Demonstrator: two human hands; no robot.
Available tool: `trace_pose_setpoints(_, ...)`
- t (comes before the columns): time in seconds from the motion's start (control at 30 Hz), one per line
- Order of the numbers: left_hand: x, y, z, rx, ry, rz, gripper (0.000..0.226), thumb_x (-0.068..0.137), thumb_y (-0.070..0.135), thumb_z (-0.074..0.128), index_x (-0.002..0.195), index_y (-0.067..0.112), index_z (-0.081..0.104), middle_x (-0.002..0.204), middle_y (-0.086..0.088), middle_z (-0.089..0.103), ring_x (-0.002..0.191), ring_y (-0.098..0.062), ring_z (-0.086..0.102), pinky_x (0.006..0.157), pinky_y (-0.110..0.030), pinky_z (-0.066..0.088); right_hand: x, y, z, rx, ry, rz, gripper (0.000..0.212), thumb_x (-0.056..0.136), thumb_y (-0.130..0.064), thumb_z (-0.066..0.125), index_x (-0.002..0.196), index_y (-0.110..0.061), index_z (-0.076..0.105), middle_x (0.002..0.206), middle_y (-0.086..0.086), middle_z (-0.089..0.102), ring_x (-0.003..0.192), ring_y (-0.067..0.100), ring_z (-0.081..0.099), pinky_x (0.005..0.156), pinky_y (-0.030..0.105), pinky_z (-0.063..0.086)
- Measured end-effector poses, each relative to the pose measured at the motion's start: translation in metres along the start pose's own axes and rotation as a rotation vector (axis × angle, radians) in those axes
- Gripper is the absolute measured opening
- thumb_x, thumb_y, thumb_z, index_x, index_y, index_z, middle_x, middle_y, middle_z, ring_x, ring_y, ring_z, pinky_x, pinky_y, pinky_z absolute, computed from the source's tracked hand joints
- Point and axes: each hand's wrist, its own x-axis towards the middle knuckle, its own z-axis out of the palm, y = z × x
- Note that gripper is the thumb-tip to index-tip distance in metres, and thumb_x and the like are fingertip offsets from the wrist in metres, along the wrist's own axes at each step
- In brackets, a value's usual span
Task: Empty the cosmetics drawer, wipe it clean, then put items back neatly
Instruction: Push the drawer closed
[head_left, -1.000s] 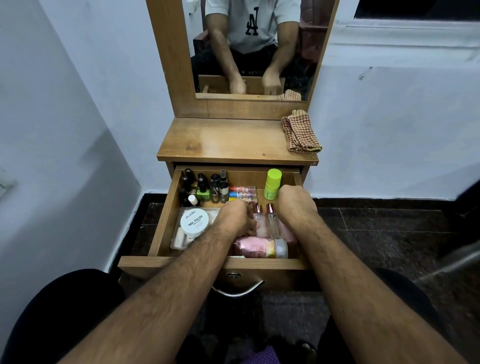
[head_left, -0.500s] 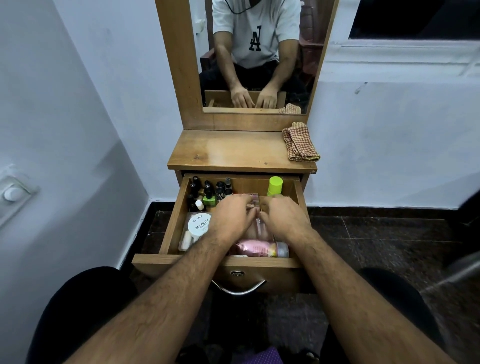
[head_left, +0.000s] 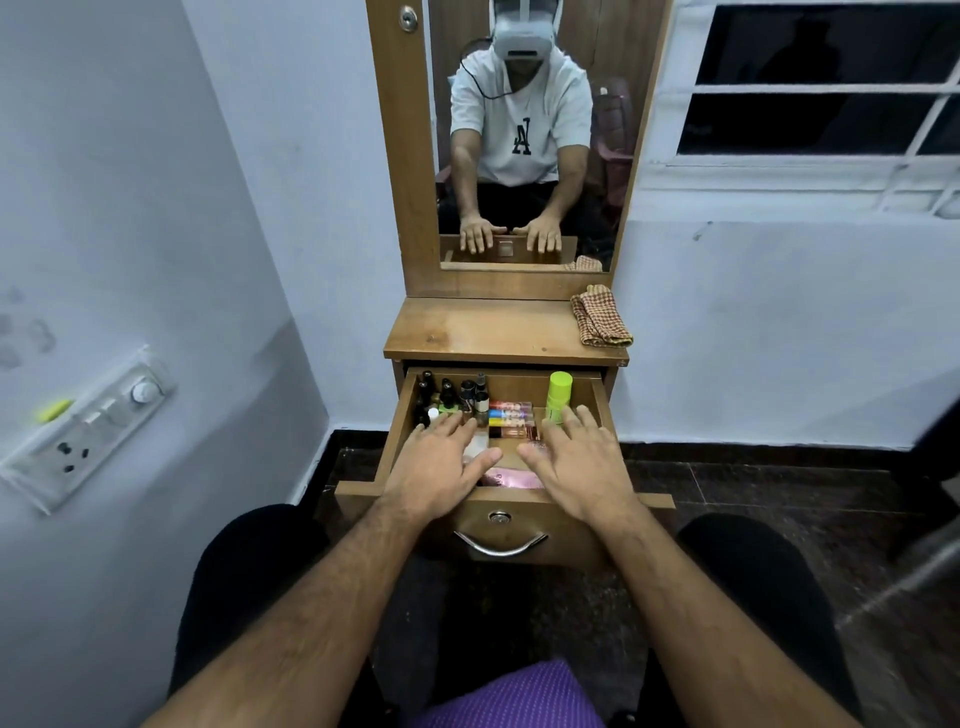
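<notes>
In the mirror (head_left: 524, 135) above the drawer, I see my white shirt (head_left: 519, 114) with one big black letter "A" on it. The bottle labels in the drawer are too blurry to read.

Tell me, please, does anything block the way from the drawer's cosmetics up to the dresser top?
Nothing visible does: the drawer is open, both hands hover flat above it, and the dresser top holds only a checked cloth at its right edge.
</notes>
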Motion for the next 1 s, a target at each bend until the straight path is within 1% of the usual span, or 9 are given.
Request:
trace_pose_setpoints(0.17, -0.026, -0.001, 0.006, 0.096, -0.004, 0.004, 0.078, 0.094, 0.071, 0.017, 0.157, 0.025, 0.021, 0.165, -0.003, 0.014, 0.153, -0.017, 0.006, 0.124, -0.042, 0.007, -0.029, -0.01, 0.006, -0.06, -0.002, -0.008, 0.121, 0.064, -0.087, -0.022, 0.157, -0.024, 0.024, 0.167, 0.005, 0.01, 0.154, 0.024, -0.002, 0.124, 0.047, 0.007)
trace_pose_setpoints(0.23, -0.037, -0.001, 0.009, 0.169, 0.013, 0.013, 0.077, 0.094, 0.071, 0.013, 0.156, 0.026, 0.022, 0.165, -0.004, 0.014, 0.153, -0.019, 0.005, 0.123, -0.044, 0.003, -0.039, -0.01, 0.009, -0.096, 0.011, -0.01, 0.117, 0.067, -0.084, -0.022, 0.157, -0.025, 0.025, 0.167, 0.006, 0.01, 0.154, 0.024, -0.003, 0.123, 0.049, 0.006)
trace_pose_setpoints(0.37, -0.054, -0.001, 0.012, 0.232, 0.042, 0.015, 0.086, 0.087, 0.074, 0.002, 0.157, 0.028, 0.019, 0.166, -0.005, 0.009, 0.153, -0.023, -0.001, 0.122, -0.049, -0.002, -0.056, -0.01, 0.011, -0.146, 0.024, 0.001, 0.097, 0.079, -0.079, -0.005, 0.158, -0.028, 0.017, 0.168, 0.005, 0.001, 0.154, 0.024, -0.01, 0.123, 0.052, 0.0)
trace_pose_setpoints(0.5, -0.067, -0.004, 0.018, 0.235, 0.089, 0.011, 0.096, 0.079, 0.075, -0.012, 0.157, 0.027, 0.013, 0.166, -0.007, 0.004, 0.153, -0.027, -0.006, 0.123, -0.049, -0.002, -0.067, -0.012, 0.018, -0.134, 0.078, 0.067, 0.116, 0.064, -0.08, -0.029, 0.159, -0.028, 0.011, 0.166, 0.006, -0.016, 0.153, 0.027, -0.014, 0.121, 0.053, -0.005)
trace_pose_setpoints(0.57, -0.073, -0.005, 0.024, 0.251, 0.112, 0.017, 0.095, 0.081, 0.075, -0.012, 0.158, 0.025, 0.01, 0.166, -0.008, 0.001, 0.152, -0.028, -0.008, 0.122, -0.048, -0.005, -0.074, -0.014, 0.021, -0.124, 0.071, 0.078, 0.119, 0.061, -0.08, -0.032, 0.159, -0.026, 0.005, 0.166, 0.006, -0.019, 0.152, 0.028, -0.018, 0.12, 0.053, -0.008)
trace_pose_setpoints(0.6, -0.075, -0.005, 0.027, 0.253, 0.12, 0.02, 0.095, 0.081, 0.075, -0.013, 0.158, 0.023, 0.009, 0.166, -0.009, 0.0, 0.152, -0.028, -0.009, 0.122, -0.048, -0.006, -0.078, -0.016, 0.022, -0.117, 0.062, 0.081, 0.113, 0.066, -0.081, -0.027, 0.16, -0.025, 0.003, 0.165, 0.007, -0.018, 0.151, 0.028, -0.019, 0.121, 0.054, -0.008)
trace_pose_setpoints(0.67, -0.078, -0.005, 0.03, 0.25, 0.136, 0.026, 0.099, 0.08, 0.076, -0.017, 0.158, 0.022, 0.008, 0.166, -0.01, -0.001, 0.152, -0.028, -0.01, 0.12, -0.047, -0.008, -0.085, -0.018, 0.024, -0.121, 0.077, 0.075, 0.092, 0.086, -0.079, 0.0, 0.16, -0.024, 0.0, 0.165, 0.008, -0.019, 0.151, 0.028, -0.022, 0.122, 0.055, -0.006)
trace_pose_setpoints(0.73, -0.078, -0.005, 0.031, 0.251, 0.146, 0.036, 0.102, 0.077, 0.077, -0.023, 0.158, 0.022, 0.007, 0.165, -0.01, -0.003, 0.152, -0.028, -0.011, 0.119, -0.045, -0.011, -0.091, -0.019, 0.026, -0.115, 0.107, 0.058, 0.086, 0.094, -0.073, 0.021, 0.16, -0.023, -0.002, 0.164, 0.009, -0.023, 0.15, 0.029, -0.023, 0.122, 0.054, -0.006)
trace_pose_setpoints(1.0, -0.068, -0.009, 0.035, 0.251, 0.158, 0.042, 0.107, 0.072, 0.079, -0.026, 0.158, 0.025, 0.006, 0.166, -0.008, -0.006, 0.151, -0.029, -0.013, 0.119, -0.045, -0.013, -0.085, -0.016, 0.029, -0.1, 0.076, 0.028, 0.09, 0.094, -0.071, 0.034, 0.159, -0.024, -0.006, 0.162, 0.008, -0.027, 0.148, 0.029, -0.028, 0.117, 0.051, -0.016)
